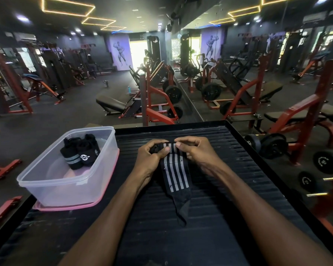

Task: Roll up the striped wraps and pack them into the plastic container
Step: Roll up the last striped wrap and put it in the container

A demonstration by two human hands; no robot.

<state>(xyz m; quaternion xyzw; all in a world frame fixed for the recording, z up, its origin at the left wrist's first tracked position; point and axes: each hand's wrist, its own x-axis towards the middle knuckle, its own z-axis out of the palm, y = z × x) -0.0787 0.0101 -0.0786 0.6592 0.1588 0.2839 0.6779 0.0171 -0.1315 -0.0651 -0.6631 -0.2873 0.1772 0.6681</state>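
Two hands meet near the middle of the black ribbed surface (229,169). Left hand (154,156) has its fingers curled round the rolled end of a striped wrap (174,169). Right hand (196,150) pinches the top edge of the same wrap with its thumb and bent fingers. Both hands are closed on it, and both touch it at the far end.

One wrap is being held. It is black with four pale stripes running along it. The rolled part sits under the left fingers. The flat part lies on the surface and runs back toward the person, between the two bare arms. Its near end is plain black and comes to a narrow tail.

One clear plastic container (52,181) stands on the left side of the surface, well apart from the hands. It is open at the top and sits on one pink lid (69,207). Two rolled wraps (79,153) are inside it, at the far end, touching each other. The left one shows pale stripes and the right one shows a white logo.

Past the surface is a gym with dark floor. Red and black machines (158,96) stand in rows. Some black dumbbells (273,144) sit on the right. Orange light strips (67,6) glow on the ceiling.
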